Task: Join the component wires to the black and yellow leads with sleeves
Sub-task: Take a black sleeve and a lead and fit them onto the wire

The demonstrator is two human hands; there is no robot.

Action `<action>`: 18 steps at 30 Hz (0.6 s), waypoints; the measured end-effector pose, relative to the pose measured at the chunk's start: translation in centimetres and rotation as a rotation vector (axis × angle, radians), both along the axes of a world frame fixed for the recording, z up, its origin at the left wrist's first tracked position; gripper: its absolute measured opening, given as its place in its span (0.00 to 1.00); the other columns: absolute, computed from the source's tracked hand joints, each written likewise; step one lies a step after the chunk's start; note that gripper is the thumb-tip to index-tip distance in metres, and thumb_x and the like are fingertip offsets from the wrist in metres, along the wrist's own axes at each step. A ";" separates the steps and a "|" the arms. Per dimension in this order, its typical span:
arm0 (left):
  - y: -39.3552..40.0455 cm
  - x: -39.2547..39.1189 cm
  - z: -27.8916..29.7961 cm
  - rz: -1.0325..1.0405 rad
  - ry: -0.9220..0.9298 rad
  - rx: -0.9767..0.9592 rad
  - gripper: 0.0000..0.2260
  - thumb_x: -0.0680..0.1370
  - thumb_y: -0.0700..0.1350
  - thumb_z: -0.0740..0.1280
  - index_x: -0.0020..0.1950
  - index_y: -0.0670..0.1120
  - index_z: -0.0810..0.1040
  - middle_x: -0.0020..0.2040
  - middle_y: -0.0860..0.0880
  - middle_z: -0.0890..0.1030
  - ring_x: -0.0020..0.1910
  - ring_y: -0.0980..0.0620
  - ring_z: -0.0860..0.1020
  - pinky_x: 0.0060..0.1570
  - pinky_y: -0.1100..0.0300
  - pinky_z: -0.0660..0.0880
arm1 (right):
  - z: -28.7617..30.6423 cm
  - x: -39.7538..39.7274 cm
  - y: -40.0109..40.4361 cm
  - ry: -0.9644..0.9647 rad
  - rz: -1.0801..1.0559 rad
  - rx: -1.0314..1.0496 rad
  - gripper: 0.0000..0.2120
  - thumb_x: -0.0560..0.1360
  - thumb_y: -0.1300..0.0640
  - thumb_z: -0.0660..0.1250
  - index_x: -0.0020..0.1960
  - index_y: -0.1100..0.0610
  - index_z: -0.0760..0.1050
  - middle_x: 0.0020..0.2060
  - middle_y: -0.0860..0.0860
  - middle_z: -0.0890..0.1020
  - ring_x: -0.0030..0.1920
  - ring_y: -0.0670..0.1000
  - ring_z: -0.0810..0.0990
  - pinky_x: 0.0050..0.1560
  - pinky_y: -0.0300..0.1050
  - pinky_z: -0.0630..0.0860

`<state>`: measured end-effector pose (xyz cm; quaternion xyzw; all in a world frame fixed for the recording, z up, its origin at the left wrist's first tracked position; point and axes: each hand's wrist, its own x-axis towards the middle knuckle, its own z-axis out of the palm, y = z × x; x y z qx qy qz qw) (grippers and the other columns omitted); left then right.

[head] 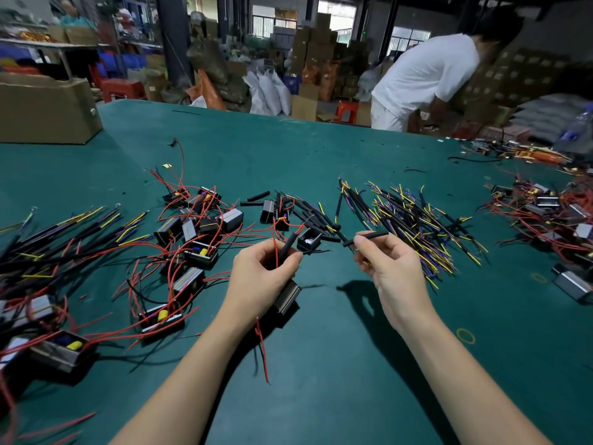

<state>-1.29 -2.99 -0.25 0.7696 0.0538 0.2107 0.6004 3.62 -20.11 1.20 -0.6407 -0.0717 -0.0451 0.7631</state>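
Both hands are held above the green bench (321, 364), near its front edge. The left hand (261, 271) is closed in a grip round a black sleeve (286, 248), which stands tilted up out of the fist, together with red wire (275, 234). A black component (287, 298) with gold striping hangs just under the same hand, with a red wire end (262, 346) trailing below it. A thin black lead (316, 251) projects rightward from the fingertips. The right hand (390, 264) has a second black sleeve (372, 235) pinched between thumb and forefinger, lying near level; the remaining fingers are curled. The two hands are apart, not touching.

A heap of black and yellow leads (414, 226) lies beyond the right hand. Finished and unfinished components with red wires (192, 239) are spread on the left. Loose sleeves (258, 196) lie at centre. A cardboard box (45, 110) stands at the far left, and a person in white (423, 78) is bent over beyond the bench.
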 end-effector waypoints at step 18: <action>-0.6 -0.4 0.4 -0.105 -0.008 -0.134 0.07 0.76 0.39 0.70 0.37 0.45 0.78 0.29 0.49 0.76 0.27 0.61 0.72 0.31 0.72 0.68 | -0.3 -0.8 1.2 0.278 0.160 0.346 0.04 0.75 0.67 0.66 0.43 0.61 0.78 0.32 0.50 0.81 0.31 0.45 0.77 0.32 0.33 0.74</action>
